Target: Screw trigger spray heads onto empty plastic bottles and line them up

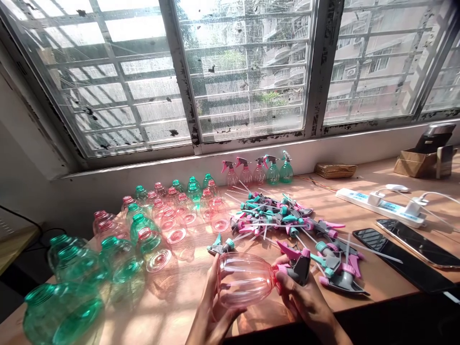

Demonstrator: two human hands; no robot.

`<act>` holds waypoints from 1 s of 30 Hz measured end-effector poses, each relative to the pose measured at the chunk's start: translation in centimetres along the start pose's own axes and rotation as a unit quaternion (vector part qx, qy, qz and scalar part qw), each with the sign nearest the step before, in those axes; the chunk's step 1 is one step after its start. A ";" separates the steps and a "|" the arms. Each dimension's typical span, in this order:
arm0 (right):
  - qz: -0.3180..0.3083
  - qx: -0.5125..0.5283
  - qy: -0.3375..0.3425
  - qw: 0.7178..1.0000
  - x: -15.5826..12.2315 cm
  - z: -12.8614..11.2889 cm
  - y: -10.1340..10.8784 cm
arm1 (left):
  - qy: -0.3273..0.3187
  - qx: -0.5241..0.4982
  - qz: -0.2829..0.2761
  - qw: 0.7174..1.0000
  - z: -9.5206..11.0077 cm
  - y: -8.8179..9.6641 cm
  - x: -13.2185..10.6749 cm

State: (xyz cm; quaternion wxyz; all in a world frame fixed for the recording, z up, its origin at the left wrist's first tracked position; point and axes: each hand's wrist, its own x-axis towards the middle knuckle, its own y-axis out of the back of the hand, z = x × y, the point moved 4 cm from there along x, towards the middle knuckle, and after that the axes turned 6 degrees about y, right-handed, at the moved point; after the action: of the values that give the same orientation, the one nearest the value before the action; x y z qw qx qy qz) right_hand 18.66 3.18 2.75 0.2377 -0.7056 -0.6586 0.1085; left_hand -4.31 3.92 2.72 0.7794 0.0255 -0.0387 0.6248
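Note:
A clear pink ribbed bottle (246, 280) lies sideways above the table's front edge, its neck pointing right. My left hand (210, 309) is closed around its base end. At the neck, my right hand (305, 299) grips a grey-and-pink trigger spray head (299, 262) between thumb and fingers. The spray head sits against the bottle mouth; how tightly it is joined cannot be made out. Just behind the bottle lies a teal-and-grey spray head (221, 245). A pile of pink, teal and grey spray heads (276, 213) with thin tubes spreads behind and right of my hands.
Open green bottles (120, 261) and pink bottles (172, 223) stand in rows at left. Several bottles with spray heads (273, 170) line the windowsill wall. At right are two phones (388, 256), a white power strip (381, 206), a brown package (335, 170) and a cardboard box (413, 162).

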 end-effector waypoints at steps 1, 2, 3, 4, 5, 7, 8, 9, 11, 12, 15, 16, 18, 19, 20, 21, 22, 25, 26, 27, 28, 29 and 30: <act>0.006 0.006 -0.001 1.000 0.0 0.0 0.0 | -0.003 -0.005 -0.001 1.000 0.0 -0.1 0.1; 0.010 0.010 -0.002 1.000 0.0 0.1 0.1 | -0.005 -0.011 -0.005 1.000 0.1 -0.2 0.1; 0.013 0.012 -0.003 1.000 0.0 0.1 0.1 | -0.007 -0.016 -0.009 1.000 0.1 -0.3 0.1; 0.015 0.012 -0.003 1.000 0.0 0.2 0.1 | -0.009 -0.020 -0.014 1.000 0.1 -0.4 0.1; 0.015 0.012 -0.003 1.000 0.0 0.3 0.1 | -0.010 -0.023 -0.018 1.000 0.2 -0.5 0.1; 0.004 0.016 -0.004 1.000 0.0 0.4 0.0 | -0.009 -0.023 -0.017 1.000 0.2 -0.7 0.0; -0.004 0.020 -0.004 1.000 0.0 0.5 0.0 | -0.004 -0.022 -0.013 1.000 0.2 -0.7 -0.1; -0.012 0.026 -0.002 1.000 0.0 0.6 -0.1 | 0.001 -0.022 -0.010 1.000 0.2 -0.7 -0.1; -0.023 0.036 0.002 0.999 0.0 0.7 -0.1 | 0.011 -0.024 -0.007 1.000 0.2 -0.6 -0.2; -0.025 0.040 0.005 0.999 0.0 0.7 -0.1 | 0.014 -0.023 -0.005 1.000 0.2 -0.5 -0.2; -0.019 0.046 0.008 0.999 -0.1 0.7 0.0 | 0.021 -0.013 -0.004 1.000 -0.4 -0.2 0.0; -0.016 0.045 0.007 0.999 -0.1 0.8 0.0 | 0.023 -0.009 -0.002 1.000 -0.7 -0.1 0.1; -0.005 0.039 0.002 0.999 -0.2 0.8 0.1 | 0.022 -0.006 -0.002 1.000 -1.2 0.0 0.3; -0.001 0.038 0.000 0.999 -0.3 0.9 0.1 | 0.018 -0.007 -0.004 1.000 -1.3 -0.1 0.3; 0.001 0.039 -0.002 0.999 -0.3 0.9 0.2 | 0.014 -0.009 -0.006 1.000 -1.4 -0.1 0.3; 0.001 0.042 -0.003 0.999 -0.4 0.9 0.2 | 0.011 -0.012 -0.009 1.000 -1.4 -0.2 0.3; -0.002 0.045 -0.001 0.999 -0.4 1.0 0.2 | 0.008 -0.014 -0.013 1.000 -1.2 -0.3 0.2; -0.016 0.046 0.008 0.999 -0.3 1.0 0.1 | -0.001 -0.011 -0.011 1.000 -0.5 -0.4 -0.1; -0.022 0.044 0.010 0.999 -0.3 1.0 0.1 | -0.003 -0.002 -0.005 1.000 -0.2 -0.4 -0.2; -0.029 0.042 0.012 0.999 -0.3 1.0 0.1 | -0.003 0.009 0.002 1.000 0.0 -0.2 -0.3; -0.034 0.039 0.012 0.999 -0.3 1.0 0.1 | 0.000 0.021 0.011 1.000 0.2 -0.1 -0.4; -0.038 0.036 0.012 0.999 -0.2 1.0 0.2 | 0.003 0.033 0.019 0.999 0.2 0.1 -0.4; -0.040 0.033 0.013 0.999 -0.2 1.0 0.2 | 0.007 0.042 0.019 0.999 0.2 0.2 -0.4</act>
State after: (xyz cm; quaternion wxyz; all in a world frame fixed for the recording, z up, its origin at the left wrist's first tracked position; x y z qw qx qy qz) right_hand 18.36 3.16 1.80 0.2735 -0.6720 -0.6792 0.1113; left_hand -4.61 3.53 2.83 0.7660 0.0528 -0.0073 0.6407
